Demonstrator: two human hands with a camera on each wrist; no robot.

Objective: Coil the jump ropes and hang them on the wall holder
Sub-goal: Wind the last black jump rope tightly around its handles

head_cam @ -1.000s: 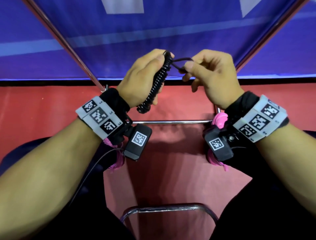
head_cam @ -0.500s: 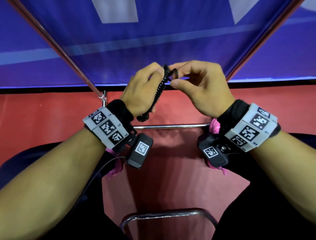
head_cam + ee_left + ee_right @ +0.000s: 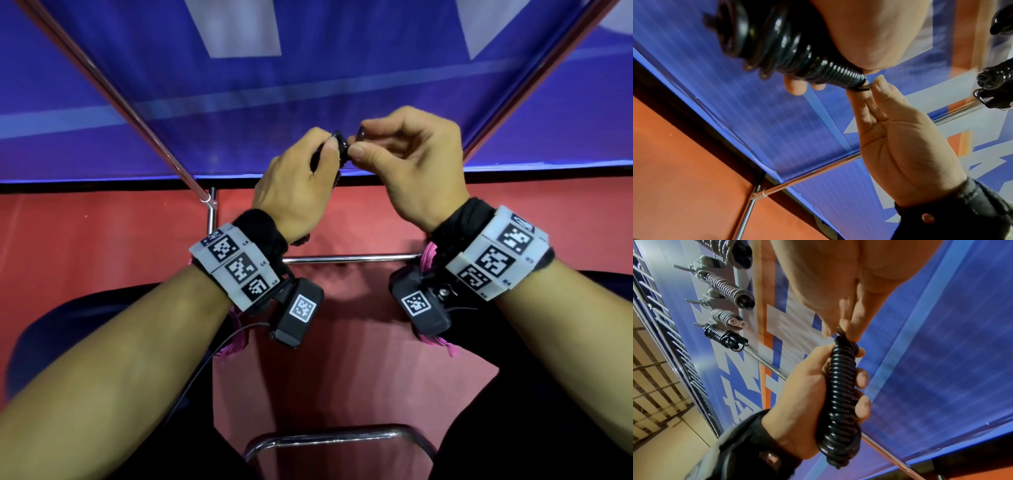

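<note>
A black jump rope [image 3: 842, 394], wound into a tight coil, stands upright in my left hand [image 3: 807, 394], which grips it round the middle. My right hand [image 3: 838, 308] pinches the short rope end at the top of the coil between thumb and fingertips. In the head view both hands meet in front of the blue wall, left hand [image 3: 298, 192] and right hand [image 3: 404, 161], with only a bit of the rope [image 3: 339, 145] showing between them. Several coiled ropes [image 3: 725, 337] hang on the wall holder's hooks [image 3: 698, 300] higher up.
A blue printed banner [image 3: 308, 85] covers the wall, crossed by slanting chrome rods [image 3: 144, 120]. A horizontal chrome bar [image 3: 349, 258] runs below my wrists over the red floor [image 3: 85, 240]. A curved chrome frame [image 3: 335, 435] sits low in front of me.
Both hands have drawn together. The loose loop of rope between them a second ago is gone; my right hand now pinches right at the coil's top.
</note>
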